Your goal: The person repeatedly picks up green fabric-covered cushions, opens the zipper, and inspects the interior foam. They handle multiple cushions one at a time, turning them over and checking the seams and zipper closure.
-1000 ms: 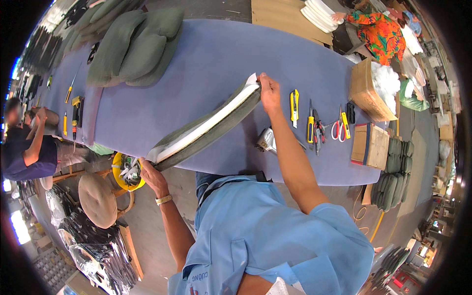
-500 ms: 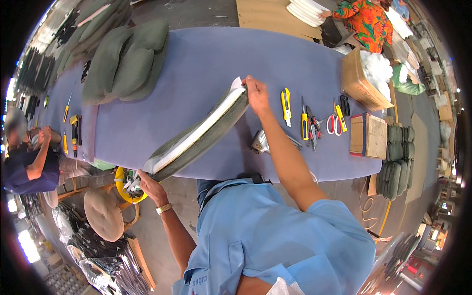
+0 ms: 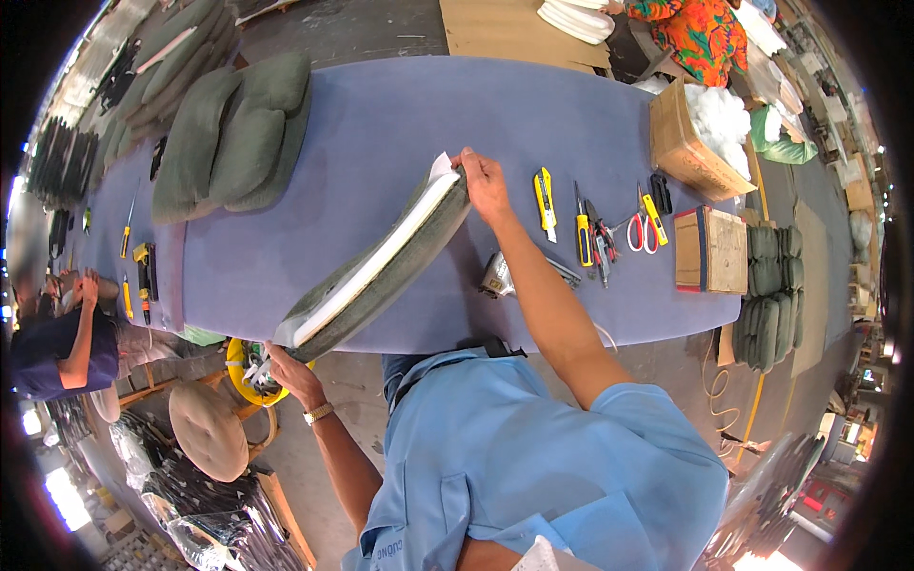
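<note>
cushion: one long flat cushion (image 3: 381, 262), green cover with white foam showing along the edge, lying diagonally on the table, near end hanging just past the front edge
left hand: left hand (image 3: 290, 371) closed on the cushion's near end, below the table edge; wristwatch (image 3: 318, 413) on that wrist
right hand: right hand (image 3: 484, 181) gripping the cushion's far end, fingers pinched on the corner where the foam sticks out
table: one long table (image 3: 381, 124) with blue-purple top, runs left to right across the view
knives: two yellow utility knives, one (image 3: 545, 197) just right of the right hand, second (image 3: 583, 233) next to it
scissors: one pair of scissors (image 3: 636, 226), red handles, right of the knives
pliers: one dark tool that looks like pliers (image 3: 601, 240), between the second knife and the scissors; exact kind unclear
metal tool: one grey metal tool (image 3: 498, 276) near the front edge, partly behind the right forearm; kind unclear
boxes: two. One open cardboard box (image 3: 681, 143) with white stuffing, far right; one flat box (image 3: 714, 249) in front of it
green cushion pile: pile of finished green cushions (image 3: 233, 133) on the table's left part, at least three, well apart from the held one
left-end tools: a few small yellow tools (image 3: 143, 271) at the table's left end; count unclear
stool: one round padded stool (image 3: 208, 430) on the floor, near the left hand
other people: two. One person (image 3: 57, 343) at left in a dark top, one person (image 3: 700, 33) at top right in a bright patterned top
</note>
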Demonstrator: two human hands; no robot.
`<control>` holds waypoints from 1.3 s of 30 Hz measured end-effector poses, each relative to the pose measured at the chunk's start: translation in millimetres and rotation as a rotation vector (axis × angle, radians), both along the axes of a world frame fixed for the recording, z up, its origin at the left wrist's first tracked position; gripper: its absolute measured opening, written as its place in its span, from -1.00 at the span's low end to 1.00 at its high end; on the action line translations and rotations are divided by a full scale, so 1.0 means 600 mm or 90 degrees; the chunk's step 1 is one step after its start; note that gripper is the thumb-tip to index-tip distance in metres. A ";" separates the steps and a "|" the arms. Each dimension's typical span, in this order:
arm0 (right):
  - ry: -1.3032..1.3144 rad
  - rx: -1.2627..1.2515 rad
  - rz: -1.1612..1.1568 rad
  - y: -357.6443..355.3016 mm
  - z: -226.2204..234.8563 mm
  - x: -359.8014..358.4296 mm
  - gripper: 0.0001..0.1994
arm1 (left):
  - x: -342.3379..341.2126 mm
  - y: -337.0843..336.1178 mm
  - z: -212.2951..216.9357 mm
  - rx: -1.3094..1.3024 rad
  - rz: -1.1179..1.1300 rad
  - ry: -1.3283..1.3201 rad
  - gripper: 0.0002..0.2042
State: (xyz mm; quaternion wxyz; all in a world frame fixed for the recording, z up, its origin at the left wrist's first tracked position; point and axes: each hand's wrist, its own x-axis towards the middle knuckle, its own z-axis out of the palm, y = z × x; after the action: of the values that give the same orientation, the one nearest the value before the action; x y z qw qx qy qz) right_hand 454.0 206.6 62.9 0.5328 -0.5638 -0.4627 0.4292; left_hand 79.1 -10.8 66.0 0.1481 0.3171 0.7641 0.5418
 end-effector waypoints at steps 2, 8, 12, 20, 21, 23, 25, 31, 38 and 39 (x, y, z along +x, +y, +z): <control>-0.005 -0.004 -0.002 0.000 0.001 0.001 -0.48 | 0.001 0.001 0.001 -0.005 0.001 0.006 -0.47; 0.006 -0.021 -0.027 -0.004 0.009 -0.007 -0.47 | 0.013 0.002 0.013 0.003 0.006 -0.003 -0.47; 0.000 -0.028 -0.026 0.000 -0.007 -0.003 -0.48 | 0.018 0.006 0.014 0.033 0.000 -0.017 -0.48; -0.001 -0.033 -0.012 0.004 -0.008 0.004 -0.48 | 0.019 0.009 0.019 0.031 -0.027 -0.012 -0.45; 0.007 -0.028 -0.012 0.004 -0.011 0.004 -0.48 | 0.024 0.010 0.022 0.043 -0.028 -0.001 -0.45; 0.017 -0.024 -0.017 0.007 -0.017 0.010 -0.48 | 0.019 0.008 0.018 0.020 -0.046 -0.007 -0.45; 0.030 -0.025 -0.010 0.008 -0.014 0.000 -0.48 | 0.019 0.007 0.021 0.032 -0.036 -0.024 -0.46; -0.294 0.015 -0.017 0.002 -0.019 0.016 -0.44 | -0.012 -0.006 -0.027 0.021 -0.021 0.127 -0.49; 0.040 -0.043 -0.029 0.023 -0.050 0.028 -0.50 | 0.011 0.000 0.018 -0.050 0.012 -0.029 -0.36; 0.059 -0.052 -0.027 0.025 -0.049 0.031 -0.49 | 0.015 0.001 0.023 -0.047 0.016 -0.028 -0.35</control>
State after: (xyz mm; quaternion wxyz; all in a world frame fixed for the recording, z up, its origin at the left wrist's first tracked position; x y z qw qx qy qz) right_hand 472.9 221.4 33.8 0.5393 -0.5741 -0.4076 0.4620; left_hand 88.1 -10.4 79.9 0.1698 0.2898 0.7841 0.5218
